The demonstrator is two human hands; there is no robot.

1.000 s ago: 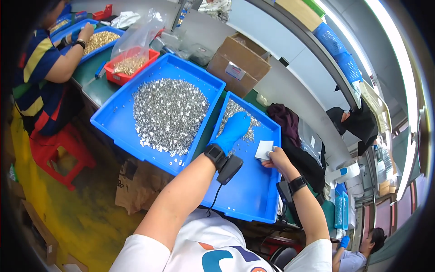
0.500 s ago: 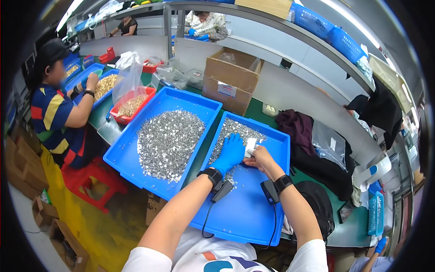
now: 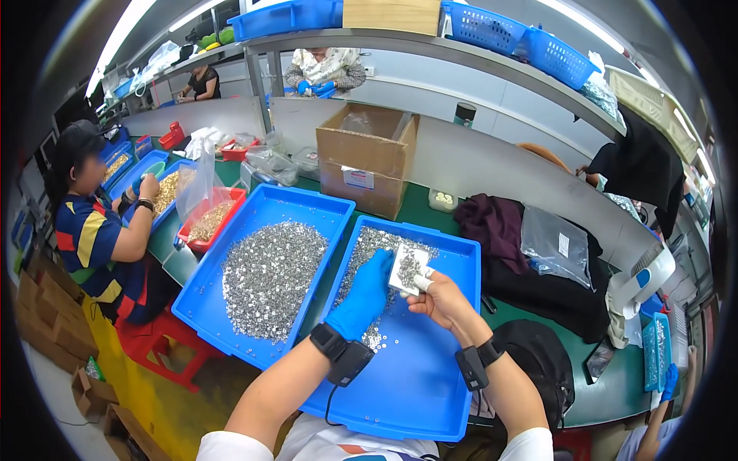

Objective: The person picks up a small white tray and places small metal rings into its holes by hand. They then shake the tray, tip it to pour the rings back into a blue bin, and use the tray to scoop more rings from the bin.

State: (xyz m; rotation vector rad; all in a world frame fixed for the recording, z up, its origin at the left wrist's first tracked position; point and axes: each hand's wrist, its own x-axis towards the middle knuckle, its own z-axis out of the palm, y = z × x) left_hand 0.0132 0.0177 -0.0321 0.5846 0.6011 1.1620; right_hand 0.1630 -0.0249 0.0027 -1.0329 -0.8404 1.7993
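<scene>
The small white card (image 3: 407,266), carrying some small silver parts, is pinched in the fingers of the bare right hand (image 3: 442,298). The gloved left hand (image 3: 367,292) touches it, fingers together. Below lies the blue tray (image 3: 419,384), mostly bare; the larger pile (image 3: 269,278) beside seems unsorted.

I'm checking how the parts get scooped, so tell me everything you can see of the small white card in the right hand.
The white card is a small, flat, stiff-looking rectangle, slightly tilted above the right-hand blue tray. Small silvery parts lie on it. The right hand pinches its lower right corner; the blue-gloved left hand touches its left edge.
</scene>
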